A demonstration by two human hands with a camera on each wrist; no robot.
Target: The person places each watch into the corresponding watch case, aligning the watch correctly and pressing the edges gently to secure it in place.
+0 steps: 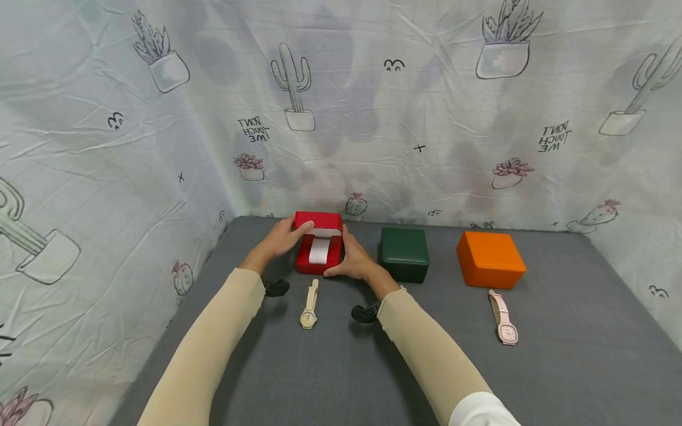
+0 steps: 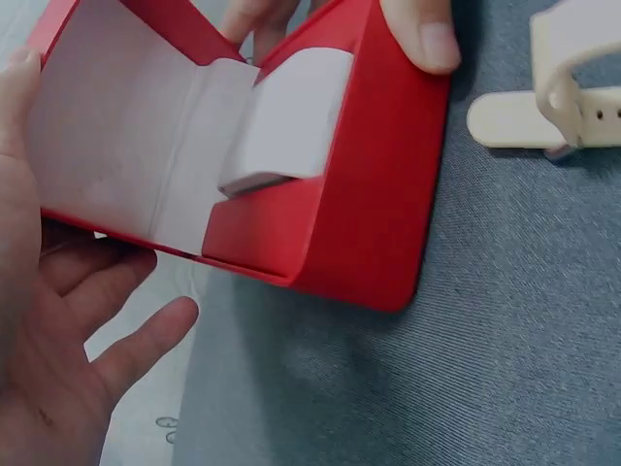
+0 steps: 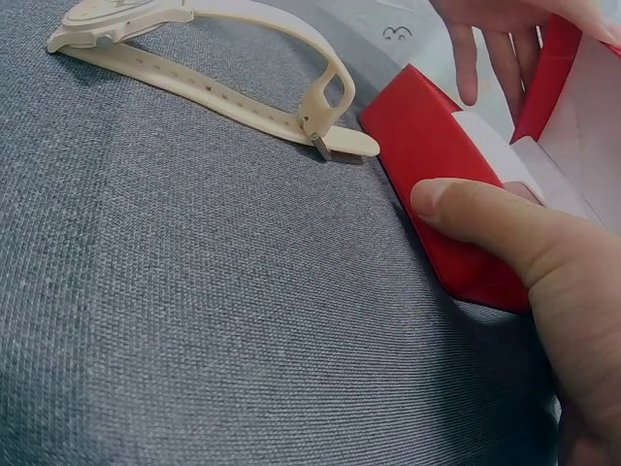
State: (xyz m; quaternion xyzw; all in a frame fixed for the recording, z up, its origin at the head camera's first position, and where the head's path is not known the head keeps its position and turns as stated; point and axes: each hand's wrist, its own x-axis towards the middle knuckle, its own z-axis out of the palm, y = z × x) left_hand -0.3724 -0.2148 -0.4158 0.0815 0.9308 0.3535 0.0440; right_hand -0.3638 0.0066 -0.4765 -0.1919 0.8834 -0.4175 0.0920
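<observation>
A red watch box (image 1: 302,261) stands with its lid raised at the back left of the table. Its inside shows a white cushion (image 2: 291,121) and a white lid lining (image 2: 112,107). My left hand (image 1: 280,238) holds the lid by its left edge, thumb at the rim and fingers behind it. With its thumb on the front wall and its fingers round the far side, my right hand (image 1: 356,260) grips the base. In front of the box lies a cream wristwatch (image 1: 309,310), its buckled strap pointing towards the box.
To the right stand a closed green box (image 1: 405,251) and a closed orange box (image 1: 490,260). A pink wristwatch (image 1: 502,319) lies before the orange one. Behind the grey table (image 1: 405,367) hangs a cloth (image 1: 341,100) printed with cacti.
</observation>
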